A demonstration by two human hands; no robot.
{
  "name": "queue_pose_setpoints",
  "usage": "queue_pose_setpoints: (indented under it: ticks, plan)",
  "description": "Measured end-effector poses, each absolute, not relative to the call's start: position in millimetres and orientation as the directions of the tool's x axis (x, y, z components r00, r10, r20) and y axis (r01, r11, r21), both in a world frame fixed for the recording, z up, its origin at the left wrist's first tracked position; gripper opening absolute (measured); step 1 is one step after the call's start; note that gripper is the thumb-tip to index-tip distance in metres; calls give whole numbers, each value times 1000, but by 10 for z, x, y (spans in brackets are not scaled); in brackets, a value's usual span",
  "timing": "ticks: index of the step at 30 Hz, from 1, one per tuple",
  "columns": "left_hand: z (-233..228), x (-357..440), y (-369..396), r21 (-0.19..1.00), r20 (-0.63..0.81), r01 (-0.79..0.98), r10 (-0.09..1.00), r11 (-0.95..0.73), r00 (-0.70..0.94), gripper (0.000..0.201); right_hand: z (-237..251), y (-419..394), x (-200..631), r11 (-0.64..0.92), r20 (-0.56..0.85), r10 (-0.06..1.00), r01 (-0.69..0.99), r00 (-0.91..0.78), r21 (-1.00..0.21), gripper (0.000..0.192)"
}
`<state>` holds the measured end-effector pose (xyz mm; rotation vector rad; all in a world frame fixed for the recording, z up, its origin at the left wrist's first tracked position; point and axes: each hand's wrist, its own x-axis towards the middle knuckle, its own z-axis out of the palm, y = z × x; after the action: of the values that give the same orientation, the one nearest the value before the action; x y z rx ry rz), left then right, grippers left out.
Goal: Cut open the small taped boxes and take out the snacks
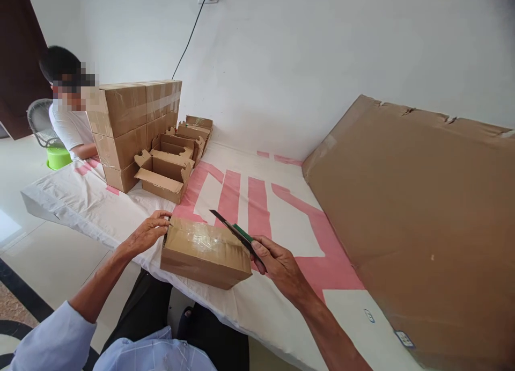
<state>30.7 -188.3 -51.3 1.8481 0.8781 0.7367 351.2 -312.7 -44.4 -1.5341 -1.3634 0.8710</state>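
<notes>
Nearest the camera, a taped cardboard box (205,251) lies flat at the near edge of the bench (281,306), which is covered with a white sheet bearing broad pink stripes. The left hand (148,232) rests on the box's left end, its fingers (163,216) curled together over the top corner and touching the cardboard. The right hand (281,266) sits just right of the box, its fingers clamped around the green handle of a utility knife (235,232). The knife's dark blade points away and to the left, above the box's taped top; whether the tip touches the tape cannot be told.

To the right, a large flat sheet of cardboard (422,220) leans up from the bench toward the wall.

Farther back and to the left, several small open boxes (164,175) with raised flaps stand in a row running toward the wall. Just left of them is a stack of sealed cartons (129,129). Behind that stack, at the far left, another person in a white shirt (70,126) sits with an arm on the bench. A black cable (189,38) hangs from a wall socket above.
</notes>
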Motion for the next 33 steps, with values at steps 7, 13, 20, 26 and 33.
queue_pose_setpoints:
  ticks: [7, 13, 20, 26, 33]
  plan:
    - [-489, 371, -1995, 844, 97, 369, 787, -390, 609, 28, -490, -3152, 3568, 4, 86, 987, 507, 138, -862, 49]
    - [-478, 405, -2074, 850, 123, 326, 759, -413, 639, 43, -161, -3141, 3670, 67, 113, 993, 593, 41, -802, 44]
    - [-443, 389, -2120, 816, 173, 314, 723, -486, 669, 35, 186, -3022, 3537, 147, 31, 982, 652, -187, -744, 49]
    - [-501, 362, -2142, 839, 189, 285, 738, -464, 647, 32, 155, -2971, 3456, 126, 7, 981, 621, -191, -774, 50]
    - [-490, 327, -2188, 854, 156, 291, 746, -432, 647, 57, 108, -2962, 3505, 84, -20, 986, 604, -163, -792, 53]
